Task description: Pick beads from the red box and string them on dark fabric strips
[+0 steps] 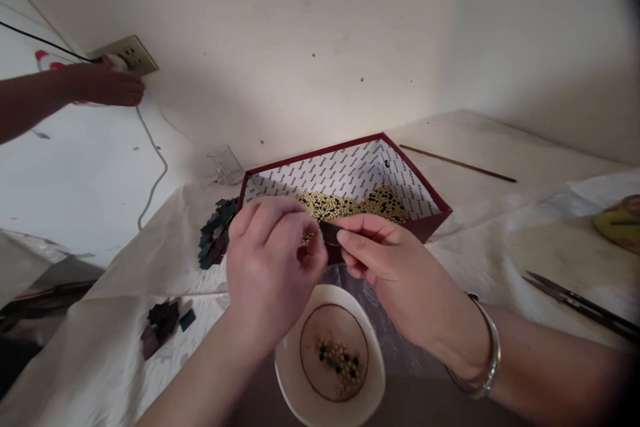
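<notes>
Over the front edge of a red box (417,187) lined with printed paper, both hands meet. The box holds many gold and black beads (383,203). My right hand (395,260), with a silver bangle at the wrist, pinches a small dark green piece (330,230). My left hand (275,253) is closed at the other end of that piece; what its fingertips hold is hidden. Below the hands stands a white bowl (379,353) with some gold and black beads (340,360) inside.
Dark pieces lie in a pile (215,233) left of the box and in a smaller group (163,323) nearer. A clear glass (227,163), thin stick (457,163) and scissors (580,300) lie around. Another person's hand (115,85) is by a wall socket (135,55).
</notes>
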{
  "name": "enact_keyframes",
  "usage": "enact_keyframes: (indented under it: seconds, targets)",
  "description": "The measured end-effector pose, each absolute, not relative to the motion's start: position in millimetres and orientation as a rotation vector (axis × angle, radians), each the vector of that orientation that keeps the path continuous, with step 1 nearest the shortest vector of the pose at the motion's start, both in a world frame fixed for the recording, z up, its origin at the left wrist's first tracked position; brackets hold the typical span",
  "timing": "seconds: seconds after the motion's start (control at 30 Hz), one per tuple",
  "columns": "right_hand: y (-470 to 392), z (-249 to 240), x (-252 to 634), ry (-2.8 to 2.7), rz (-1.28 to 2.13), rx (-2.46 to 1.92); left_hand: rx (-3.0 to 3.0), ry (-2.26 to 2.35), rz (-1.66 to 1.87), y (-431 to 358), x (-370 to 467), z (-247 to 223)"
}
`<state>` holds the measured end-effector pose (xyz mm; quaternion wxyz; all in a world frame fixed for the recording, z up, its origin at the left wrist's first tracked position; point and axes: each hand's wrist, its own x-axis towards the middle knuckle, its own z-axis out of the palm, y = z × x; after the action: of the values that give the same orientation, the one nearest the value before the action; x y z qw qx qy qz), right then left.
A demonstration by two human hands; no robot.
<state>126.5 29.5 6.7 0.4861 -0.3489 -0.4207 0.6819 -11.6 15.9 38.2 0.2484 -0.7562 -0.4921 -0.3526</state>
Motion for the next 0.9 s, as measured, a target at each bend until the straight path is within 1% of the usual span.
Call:
enact_keyframes:
  seconds: [0.17, 0.27, 0.33, 0.43, 0.5, 0.57, 0.7, 0.77, 0.9]
  targets:
    - [31.4, 6.7, 127.1, -1.019, 1.624, -0.858, -2.044, -1.436, -0.988, 20.5, -24.5, 43.3]
    - [34.7, 6.8, 127.8, -0.995, 1.598, -0.829, -2.168, -1.576, -0.956, 15.4, -27.9, 50.5]
    - [37.0, 6.9, 128.2, -0.964, 1.591, -0.817, -2.376, -1.664, -0.794, 7.6, -29.1, 55.4]
    - [39.1, 7.0, 128.3, -0.928, 1.589, -0.814, -2.775, -1.706, -0.391, -5.4, -31.5, 59.8]
    - [39.0, 6.9, 128.3, -0.917, 1.589, -0.814, -2.918, -1.728, -0.230, -9.4, -33.5, 60.9]
    - [38.3, 6.8, 128.2, -0.923, 1.594, -0.814, -2.907, -1.792, -0.232, -6.0, -36.0, 60.9]
    - [37.3, 6.3, 127.8, -0.969, 1.598, -0.825, -2.593, -1.911, -0.386, 18.9, -44.8, 54.5]
    - [37.5, 5.8, 127.2, -0.984, 1.588, -0.831, -2.496, -1.968, -0.328, 32.2, -51.1, 47.3]
    - [37.7, 4.8, 126.2, -0.982, 1.598, -0.840, -2.503, -2.048, -0.152, 43.3, -62.0, 34.0]
